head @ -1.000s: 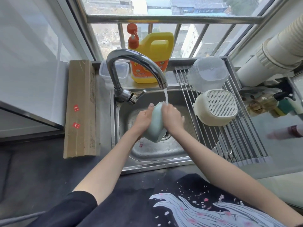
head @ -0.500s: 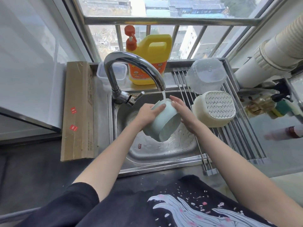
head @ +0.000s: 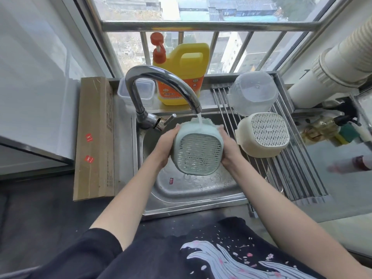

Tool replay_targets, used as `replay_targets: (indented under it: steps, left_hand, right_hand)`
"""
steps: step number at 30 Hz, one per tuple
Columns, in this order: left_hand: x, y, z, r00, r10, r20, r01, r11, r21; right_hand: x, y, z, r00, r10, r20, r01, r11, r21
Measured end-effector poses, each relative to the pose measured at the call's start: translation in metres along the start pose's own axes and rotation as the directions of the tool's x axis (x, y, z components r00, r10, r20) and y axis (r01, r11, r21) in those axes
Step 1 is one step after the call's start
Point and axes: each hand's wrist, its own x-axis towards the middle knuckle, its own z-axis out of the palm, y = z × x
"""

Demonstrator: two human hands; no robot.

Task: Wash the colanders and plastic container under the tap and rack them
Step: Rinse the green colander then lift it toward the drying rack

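A pale green colander [head: 198,152] is held over the steel sink [head: 193,188], its slotted bottom facing me. Water from the curved tap [head: 161,81] runs onto its top edge. My left hand [head: 166,143] grips its left side and my right hand [head: 229,148] grips its right side. A cream colander [head: 265,133] lies upside down on the roll-up rack [head: 298,178] to the right. Behind it a clear plastic container [head: 253,95] also lies upside down on the rack.
A yellow detergent jug [head: 185,75] with an orange pump and a small clear lidded box [head: 136,91] stand behind the tap. A long cardboard box [head: 94,137] lies left of the sink. A white duct pipe [head: 332,71] runs at the right.
The green colander has been turned so its slotted bottom faces me, and both hands have shifted to grip its sides under the running water.
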Motion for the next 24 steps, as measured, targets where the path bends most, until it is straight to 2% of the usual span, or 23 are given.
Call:
replay_targets:
  steps: [2,5,6,8,10,13,15,18,21,24]
  left_hand:
    - [-0.003,-0.007,0.000,0.999,-0.009,-0.051,0.009,1.000,0.004]
    - [-0.012,-0.016,-0.001,0.991,-0.114,-0.071,0.115,0.993,0.004]
    - [-0.015,-0.020,0.001,0.989,-0.144,-0.019,0.143,0.988,-0.050]
    - [-0.019,-0.025,0.011,0.990,-0.091,0.108,0.118,0.953,-0.280]
    - [-0.023,-0.020,0.023,0.993,-0.051,0.106,0.094,0.885,-0.455]
    - [-0.024,-0.012,0.023,0.994,-0.058,0.098,0.102,0.831,-0.547]
    - [-0.027,-0.011,0.020,0.990,-0.081,0.113,0.131,0.816,-0.563]
    - [-0.033,-0.019,0.024,0.982,-0.149,0.116,0.188,0.800,-0.569]
    - [-0.030,-0.016,0.030,0.980,-0.196,-0.016,0.151,0.801,-0.580]
    - [-0.021,-0.010,0.032,0.948,-0.281,-0.150,0.146,0.802,-0.580]
  right_hand:
    - [-0.007,0.008,0.002,0.997,0.078,-0.012,-0.077,0.996,0.049]
    - [-0.017,0.009,0.000,0.982,0.189,0.006,-0.186,0.963,0.196]
    - [-0.017,0.009,-0.001,0.977,0.214,0.005,-0.207,0.943,0.260]
    - [-0.015,0.011,-0.001,0.964,0.264,-0.024,-0.240,0.907,0.347]
    - [-0.014,0.016,0.002,0.936,0.352,-0.010,-0.314,0.849,0.426]
    - [-0.012,0.027,0.003,0.889,0.457,-0.016,-0.388,0.772,0.503]
    - [-0.015,0.031,0.009,0.896,0.443,0.022,-0.376,0.734,0.566]
    - [-0.016,0.029,0.020,0.934,0.355,0.024,-0.283,0.699,0.657]
    - [-0.024,0.023,0.024,0.942,0.327,0.069,-0.299,0.728,0.617]
    - [-0.029,0.016,0.016,0.938,0.327,0.113,-0.334,0.773,0.539]
